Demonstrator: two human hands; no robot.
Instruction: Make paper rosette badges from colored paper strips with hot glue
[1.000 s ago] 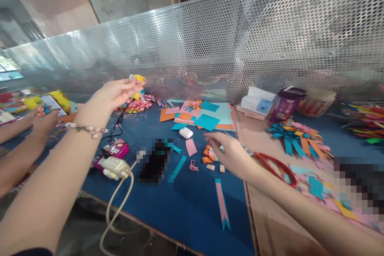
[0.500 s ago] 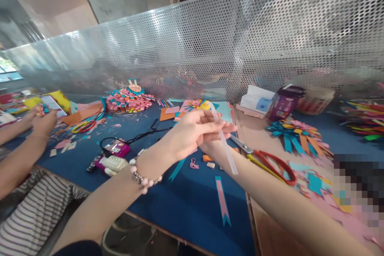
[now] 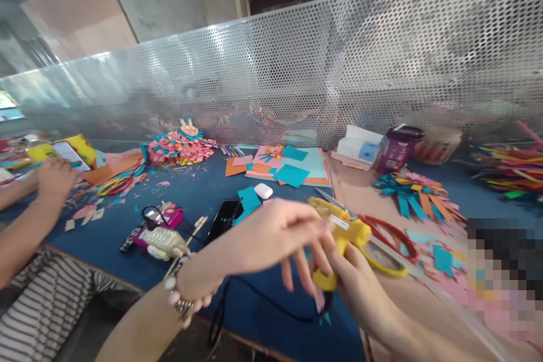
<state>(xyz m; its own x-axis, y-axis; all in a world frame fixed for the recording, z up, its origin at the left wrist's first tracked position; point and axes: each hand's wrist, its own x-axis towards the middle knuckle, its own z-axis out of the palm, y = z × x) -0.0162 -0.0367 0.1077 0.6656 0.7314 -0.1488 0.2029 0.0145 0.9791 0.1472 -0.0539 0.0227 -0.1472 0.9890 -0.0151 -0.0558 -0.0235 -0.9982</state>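
Observation:
My right hand (image 3: 360, 280) grips a yellow glue gun (image 3: 358, 232), its fingers wrapped round the handle. A long translucent glue stick (image 3: 418, 274) slants from the gun's rear toward the lower right. My left hand (image 3: 275, 237), with a beaded bracelet at the wrist, reaches over the gun's near side. Its fingers are stretched and apart, slightly blurred; whether they touch the gun I cannot tell. A black cord (image 3: 275, 302) runs from below the gun to the left. Red-handled scissors (image 3: 392, 237) lie just behind my right hand.
A phone (image 3: 224, 218), a white earbud case (image 3: 263, 190) and teal paper squares (image 3: 292, 175) lie beyond my left hand. Farther right are a paper flower (image 3: 418, 192) and a purple cup (image 3: 401, 147). At left, a co-worker's hands (image 3: 57, 178) work near yellow-handled scissors (image 3: 111, 185).
My hands have come down and toward me, and the glue gun now shows in my right hand. The glue stick, earlier at my left fingers, now points to the lower right. The phone is uncovered.

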